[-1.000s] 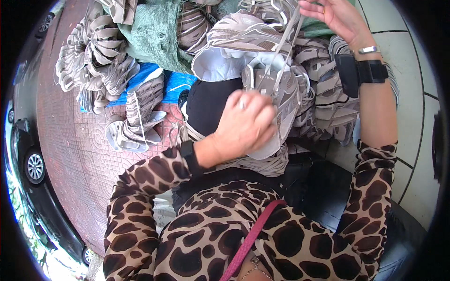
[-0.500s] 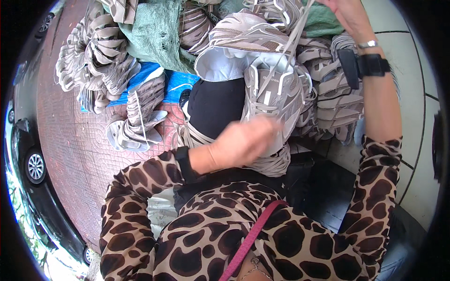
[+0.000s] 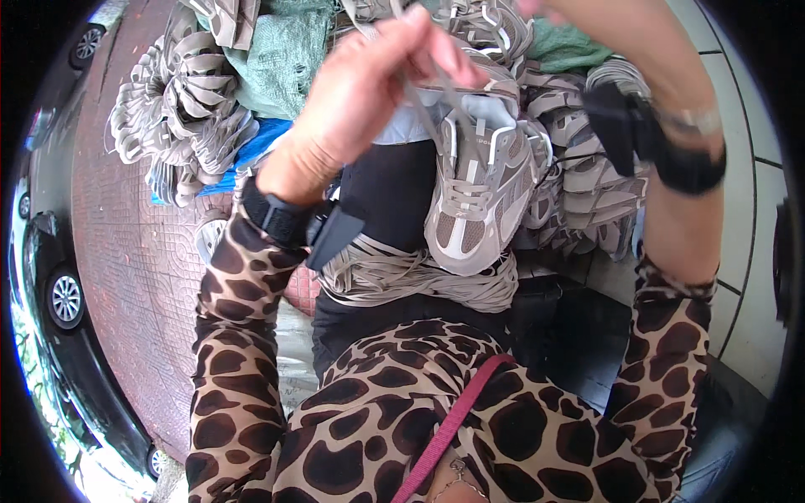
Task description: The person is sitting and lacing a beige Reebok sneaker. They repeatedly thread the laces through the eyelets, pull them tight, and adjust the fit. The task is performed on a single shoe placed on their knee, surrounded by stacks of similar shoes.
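A grey-beige sports shoe upper (image 3: 482, 197) lies over my lap, toe toward me, its laces crossed low on the tongue. A pale shoelace (image 3: 425, 113) runs from its collar up to my left hand (image 3: 369, 92). That hand is raised at the upper middle, fingers closed on the lace and slightly blurred. My right hand (image 3: 579, 15) is high at the top edge, smeared by motion and partly cut off, so its fingers are unclear. A thick bundle of loose pale laces (image 3: 394, 277) lies across my lap, below the upper.
Nested stacks of similar uppers stand at the left (image 3: 180, 92) and right (image 3: 591, 184). Green woven sacking (image 3: 281, 63) and a blue sheet (image 3: 260, 138) lie among them. A black boxy object (image 3: 570, 335) sits beside my right hip. Parked cars (image 3: 71, 335) line the far left.
My left hand has moved from over the upper's toe up and away to the top middle, drawing the lace. The upper's toe now shows. My right hand has shifted left along the top edge.
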`<state>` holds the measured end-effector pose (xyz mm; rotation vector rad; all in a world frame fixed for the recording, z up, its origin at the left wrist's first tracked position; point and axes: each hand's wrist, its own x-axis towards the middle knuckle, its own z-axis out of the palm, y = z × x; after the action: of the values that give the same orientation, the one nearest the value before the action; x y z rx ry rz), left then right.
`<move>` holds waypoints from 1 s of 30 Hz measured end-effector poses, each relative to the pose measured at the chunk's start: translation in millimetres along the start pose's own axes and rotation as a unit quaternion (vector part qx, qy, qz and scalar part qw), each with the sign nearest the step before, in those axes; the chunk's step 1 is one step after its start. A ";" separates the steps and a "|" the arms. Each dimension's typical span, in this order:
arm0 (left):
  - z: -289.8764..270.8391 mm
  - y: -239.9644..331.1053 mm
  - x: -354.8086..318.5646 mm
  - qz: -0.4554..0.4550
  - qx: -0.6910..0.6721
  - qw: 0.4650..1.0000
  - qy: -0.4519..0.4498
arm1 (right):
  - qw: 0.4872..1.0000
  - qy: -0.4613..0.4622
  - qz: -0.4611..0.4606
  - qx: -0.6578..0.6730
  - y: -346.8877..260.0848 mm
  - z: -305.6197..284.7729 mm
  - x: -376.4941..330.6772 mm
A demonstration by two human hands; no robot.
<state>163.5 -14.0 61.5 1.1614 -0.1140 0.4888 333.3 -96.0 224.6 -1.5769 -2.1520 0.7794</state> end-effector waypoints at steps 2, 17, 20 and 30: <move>1.3 16.1 3.4 0.021 0.058 0.996 0.067 | 0.991 -0.025 0.114 0.062 -10.4 15.5 -24.9; -155.0 143.1 -116.8 -0.095 -0.047 0.904 0.415 | 0.489 0.442 -0.004 0.752 104.1 -10.9 -279.6; -232.2 158.8 -233.1 -0.080 -0.051 0.809 0.580 | 0.452 0.584 -0.006 0.674 134.0 -29.0 -407.4; -182.4 106.7 -335.1 -0.149 0.099 0.681 0.710 | 0.535 0.752 0.280 0.265 73.3 10.0 -478.9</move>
<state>-209.7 78.7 -33.5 0.6952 1.5027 1.0010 532.0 -536.3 187.3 -1.4731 -0.0931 -0.0423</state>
